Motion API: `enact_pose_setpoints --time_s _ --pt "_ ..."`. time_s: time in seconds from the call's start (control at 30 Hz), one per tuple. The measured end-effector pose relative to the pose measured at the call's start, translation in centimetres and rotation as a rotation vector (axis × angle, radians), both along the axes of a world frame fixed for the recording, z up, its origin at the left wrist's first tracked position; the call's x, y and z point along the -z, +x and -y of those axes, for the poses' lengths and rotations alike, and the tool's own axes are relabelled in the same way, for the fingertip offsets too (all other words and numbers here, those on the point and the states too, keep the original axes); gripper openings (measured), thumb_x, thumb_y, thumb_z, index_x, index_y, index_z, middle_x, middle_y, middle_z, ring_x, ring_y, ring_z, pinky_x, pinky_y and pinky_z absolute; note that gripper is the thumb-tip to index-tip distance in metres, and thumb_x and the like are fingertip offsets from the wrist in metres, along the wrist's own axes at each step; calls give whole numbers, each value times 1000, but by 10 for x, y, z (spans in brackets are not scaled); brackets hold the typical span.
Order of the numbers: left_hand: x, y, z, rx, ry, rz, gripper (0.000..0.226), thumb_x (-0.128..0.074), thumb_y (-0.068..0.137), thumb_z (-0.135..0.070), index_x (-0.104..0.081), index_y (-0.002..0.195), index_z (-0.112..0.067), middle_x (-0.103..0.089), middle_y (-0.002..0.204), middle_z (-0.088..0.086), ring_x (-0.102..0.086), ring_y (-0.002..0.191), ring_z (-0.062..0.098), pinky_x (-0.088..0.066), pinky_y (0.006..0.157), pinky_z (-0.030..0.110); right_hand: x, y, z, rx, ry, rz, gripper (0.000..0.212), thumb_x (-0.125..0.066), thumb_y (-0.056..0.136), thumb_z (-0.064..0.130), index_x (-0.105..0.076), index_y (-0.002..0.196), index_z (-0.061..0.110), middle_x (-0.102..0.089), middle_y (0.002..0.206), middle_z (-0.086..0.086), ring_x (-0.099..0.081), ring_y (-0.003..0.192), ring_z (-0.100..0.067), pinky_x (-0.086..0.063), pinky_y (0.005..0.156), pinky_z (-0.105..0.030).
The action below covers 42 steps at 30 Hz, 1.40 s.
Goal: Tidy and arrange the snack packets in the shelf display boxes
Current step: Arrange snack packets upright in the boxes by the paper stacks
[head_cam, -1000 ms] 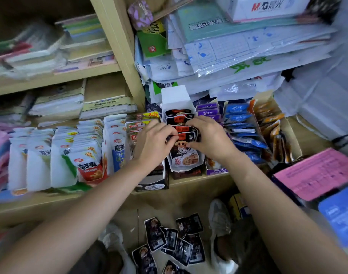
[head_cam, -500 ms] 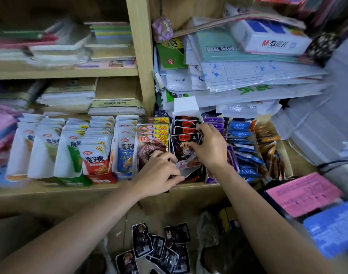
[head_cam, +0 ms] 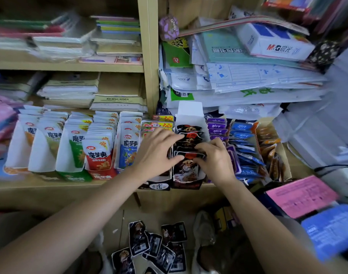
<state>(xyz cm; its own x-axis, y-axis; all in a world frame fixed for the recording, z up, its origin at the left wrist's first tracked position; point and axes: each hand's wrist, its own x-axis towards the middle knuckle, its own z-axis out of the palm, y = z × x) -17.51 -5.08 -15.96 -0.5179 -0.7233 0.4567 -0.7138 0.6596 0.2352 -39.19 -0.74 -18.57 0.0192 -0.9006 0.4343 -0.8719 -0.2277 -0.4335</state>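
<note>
I saw the shelf [head_cam: 70,184] carrying a row of display boxes, and I take the white box [head_cam: 190,115] of black packets [head_cam: 186,169] as my landmark. Left of it stood the white konjac packets [head_cam: 98,153]; right of it the purple packets [head_cam: 216,126], then the blue packets [head_cam: 241,128]. Below it, on the floor, lay loose packets [head_cam: 155,248] in a heap. My left hand [head_cam: 157,153] lay at the box's left side, fingers spread over the black packets. My right hand [head_cam: 214,157] sat at its right side, fingertips pinching a black packet's top edge
</note>
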Motion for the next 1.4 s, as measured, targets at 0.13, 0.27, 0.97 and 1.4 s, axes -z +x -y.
enact_pose_setpoints --time_s 0.13,0.27,0.97,1.4 --pt "-11 -14 16 12 27 260 50 -69 87 -56 -64 132 -34 -66 126 -13 -45 121 17 -30 97 38 6 4 -1 37 -63 -2 36 -89 68 11 -69 99 10 -65 97 -1 -53 98 -22 -56 70 -41" --pt "-11 -24 23 60 -43 235 23 -68 89 -50 -75 106 -36 -71 110 -19 -47 112 15 -25 93 39 16 1 2 56 -113 -3 31 -89 68 11 -74 95 7 -64 107 -5 -47 103 -20 -49 83 -32" --pt "-26 -38 54 19 -82 163 5 -77 87 -33 -82 89 -31 -73 80 -10 -49 89 19 -25 80 35 7 -8 4 27 -69 -3 18 -82 78 12 -76 96 14 -71 114 2 -60 102 -22 -55 81 -44" --pt "-8 -14 25 67 -69 -90 15 -75 89 -27 -78 103 -24 -73 104 -10 -58 103 17 -42 91 36 3 -4 29 57 -52 41 16 -81 80 11 -74 95 11 -69 94 2 -57 90 -22 -55 67 -43"
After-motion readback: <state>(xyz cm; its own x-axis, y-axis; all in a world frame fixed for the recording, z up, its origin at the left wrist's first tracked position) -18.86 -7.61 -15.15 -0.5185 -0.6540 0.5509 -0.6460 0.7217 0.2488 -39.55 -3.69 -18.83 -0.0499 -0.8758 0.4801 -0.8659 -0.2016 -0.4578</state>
